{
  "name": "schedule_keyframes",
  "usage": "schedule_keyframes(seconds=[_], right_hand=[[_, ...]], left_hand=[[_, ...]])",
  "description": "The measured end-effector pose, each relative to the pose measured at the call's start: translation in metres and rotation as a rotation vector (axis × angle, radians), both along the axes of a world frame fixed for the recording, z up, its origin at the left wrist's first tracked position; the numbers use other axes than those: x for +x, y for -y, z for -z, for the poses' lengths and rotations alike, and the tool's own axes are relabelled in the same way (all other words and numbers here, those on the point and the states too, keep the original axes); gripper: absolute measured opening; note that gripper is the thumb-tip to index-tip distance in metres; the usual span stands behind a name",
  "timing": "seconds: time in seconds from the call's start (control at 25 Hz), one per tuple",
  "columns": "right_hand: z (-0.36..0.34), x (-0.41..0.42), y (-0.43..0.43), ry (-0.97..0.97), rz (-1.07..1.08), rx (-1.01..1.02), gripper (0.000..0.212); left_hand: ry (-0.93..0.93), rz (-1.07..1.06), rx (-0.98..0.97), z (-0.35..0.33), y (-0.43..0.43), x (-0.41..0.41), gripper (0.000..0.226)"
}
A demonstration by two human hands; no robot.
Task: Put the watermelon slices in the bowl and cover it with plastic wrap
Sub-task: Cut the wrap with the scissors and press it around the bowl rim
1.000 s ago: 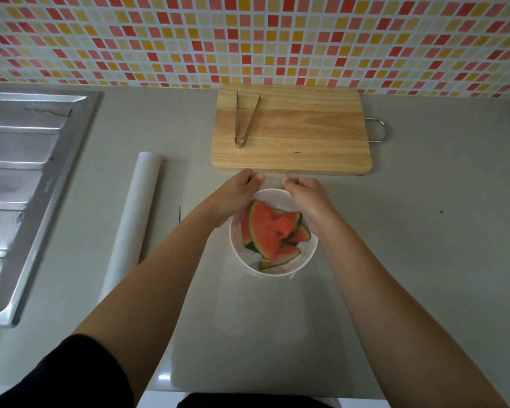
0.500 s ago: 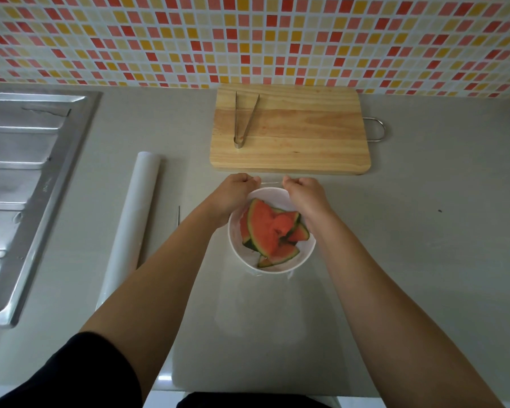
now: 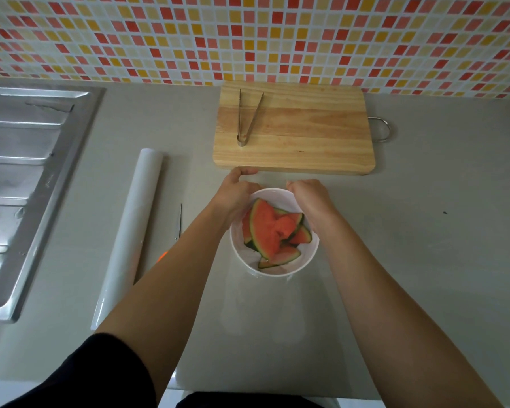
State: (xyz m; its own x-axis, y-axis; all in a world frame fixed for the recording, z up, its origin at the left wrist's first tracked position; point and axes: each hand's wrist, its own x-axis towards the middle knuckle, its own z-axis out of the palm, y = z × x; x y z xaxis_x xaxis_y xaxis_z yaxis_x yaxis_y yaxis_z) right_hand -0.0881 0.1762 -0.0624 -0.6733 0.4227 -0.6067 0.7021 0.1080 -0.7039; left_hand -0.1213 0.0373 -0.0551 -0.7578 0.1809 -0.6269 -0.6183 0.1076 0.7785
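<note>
A white bowl (image 3: pixel 277 267) sits on the grey counter and holds several watermelon slices (image 3: pixel 270 231), red flesh up with green rinds. A clear sheet of plastic wrap (image 3: pixel 259 304) stretches over the bowl and down toward me, faintly visible on the counter. My left hand (image 3: pixel 236 191) and my right hand (image 3: pixel 311 194) are at the bowl's far rim, fingers curled, each pinching the far edge of the wrap. The left hand reaches a little past the rim, close to the cutting board's front edge.
A wooden cutting board (image 3: pixel 301 136) with metal tongs (image 3: pixel 249 117) lies behind the bowl. The plastic wrap roll (image 3: pixel 133 231) lies left of my left arm, with a thin blade (image 3: pixel 179 222) beside it. A steel sink drainer (image 3: pixel 24 184) fills the left side.
Both hands have drawn the wrap's far edge slightly farther from me, past the bowl's far rim, and moved a little apart. The bowl and slices stay put.
</note>
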Motion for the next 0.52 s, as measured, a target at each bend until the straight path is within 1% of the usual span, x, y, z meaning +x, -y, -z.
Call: schedule_keyframes(seconds=[0.08,0.16,0.24,0.28,0.32,0.36,0.44,0.52], right_hand=[[0.003,0.001,-0.001,-0.010,0.016,-0.001,0.023],[0.005,0.006,-0.001,-0.060,0.084,-0.008,0.010],[0.009,0.005,-0.003,-0.124,0.132,-0.056,0.039],[0.012,0.004,-0.004,-0.150,0.138,-0.067,0.052],[0.012,0.003,-0.004,-0.167,0.144,-0.071,0.059],[0.013,0.002,-0.004,-0.181,0.158,-0.079,0.064],[0.012,0.004,-0.002,-0.188,0.173,-0.063,0.065],[0.011,0.008,-0.002,-0.174,0.191,-0.035,0.063]], left_hand=[[0.001,0.003,-0.004,0.001,0.000,-0.001,0.039],[0.009,0.010,0.009,0.004,0.000,-0.001,0.038],[-0.002,0.001,0.032,0.008,0.001,-0.002,0.036],[-0.022,-0.003,0.038,0.011,0.001,-0.004,0.035],[-0.042,-0.014,0.046,0.013,0.001,-0.005,0.036],[-0.062,-0.024,0.056,0.016,0.000,-0.005,0.039],[-0.105,-0.037,0.049,0.018,-0.001,-0.004,0.047],[-0.175,-0.055,-0.024,0.019,0.004,-0.003,0.049]])
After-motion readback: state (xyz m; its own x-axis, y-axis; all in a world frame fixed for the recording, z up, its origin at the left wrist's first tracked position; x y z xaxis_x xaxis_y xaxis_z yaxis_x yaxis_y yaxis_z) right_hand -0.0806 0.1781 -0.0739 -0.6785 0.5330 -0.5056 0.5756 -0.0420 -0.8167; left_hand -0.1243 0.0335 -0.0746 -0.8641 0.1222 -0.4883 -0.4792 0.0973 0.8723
